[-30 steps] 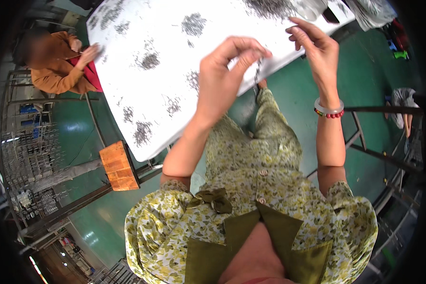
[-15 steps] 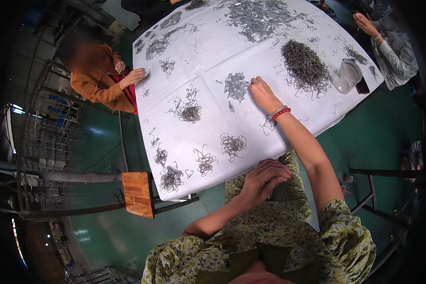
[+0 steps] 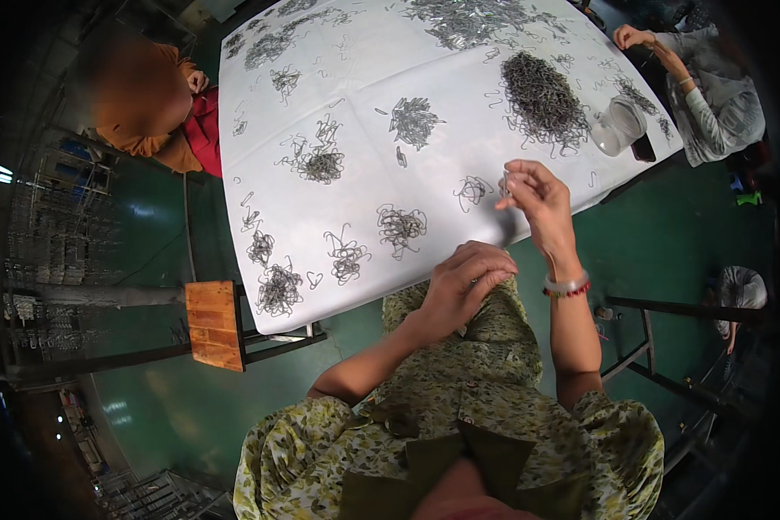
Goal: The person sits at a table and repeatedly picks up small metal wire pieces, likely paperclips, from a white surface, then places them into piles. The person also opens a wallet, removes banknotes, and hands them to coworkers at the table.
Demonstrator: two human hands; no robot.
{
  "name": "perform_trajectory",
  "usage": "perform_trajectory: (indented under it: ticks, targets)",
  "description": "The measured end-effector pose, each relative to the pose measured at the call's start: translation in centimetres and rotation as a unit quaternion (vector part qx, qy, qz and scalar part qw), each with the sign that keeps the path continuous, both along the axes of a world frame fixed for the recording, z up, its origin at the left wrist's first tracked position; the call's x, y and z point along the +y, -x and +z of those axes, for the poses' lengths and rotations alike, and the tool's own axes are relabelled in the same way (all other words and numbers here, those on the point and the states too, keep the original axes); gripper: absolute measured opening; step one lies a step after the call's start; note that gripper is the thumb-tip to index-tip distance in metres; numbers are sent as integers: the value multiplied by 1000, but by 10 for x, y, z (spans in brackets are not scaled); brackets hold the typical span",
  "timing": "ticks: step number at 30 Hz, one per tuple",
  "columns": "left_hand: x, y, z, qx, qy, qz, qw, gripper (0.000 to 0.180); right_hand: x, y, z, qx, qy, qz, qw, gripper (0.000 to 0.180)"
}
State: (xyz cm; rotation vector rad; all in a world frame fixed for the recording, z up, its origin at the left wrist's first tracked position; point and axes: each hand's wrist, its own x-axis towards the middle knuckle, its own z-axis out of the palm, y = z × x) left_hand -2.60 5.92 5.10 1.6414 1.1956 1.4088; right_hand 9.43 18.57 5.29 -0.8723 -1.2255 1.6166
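My right hand (image 3: 542, 208), with a pale bangle and a red bead bracelet at its wrist, is raised over the near right edge of the table. Its thumb and fingertips are pinched together; whatever small thing they hold is too fine to name. Close by it on the cloth lies a small cluster of bent wire hooks (image 3: 472, 192). My left hand (image 3: 466, 284) is curled closed at the table's front edge, and its contents are hidden. Beyond the hands is a pile of short flat metal pieces (image 3: 414, 122). Tangled wire hooks (image 3: 401, 229) lie left of my left hand.
The white-covered table (image 3: 381, 165) carries several other hook heaps, including a large dark one (image 3: 542, 100). A clear plastic jar (image 3: 619, 128) stands beside a dark phone (image 3: 643, 149) at the right. People sit at the left and right sides. A wooden stool (image 3: 215, 325) stands at lower left.
My right hand has drawn back from the flat metal pieces toward my left hand. The person at the left has taken a hand off the table. The whole view has shifted slightly.
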Motion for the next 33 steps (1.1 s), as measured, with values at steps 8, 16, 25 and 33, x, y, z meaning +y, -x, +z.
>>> perform_trajectory:
  ticks: [8,16,25,33]
  targets:
    - [11,-23,-5,-123,92,23,988,12,-81,-68,38,12,-140,-10,990,10]
    - [28,-54,8,-105,95,10,990,12,-72,-82,33,-9,-120,-74,990,10]
    - [66,-70,-1,-148,99,7,984,12,-39,-96,24,-5,-118,-105,987,8]
    - [85,-80,-8,-185,160,5,970,12,-21,-104,12,-10,-91,-110,990,9]
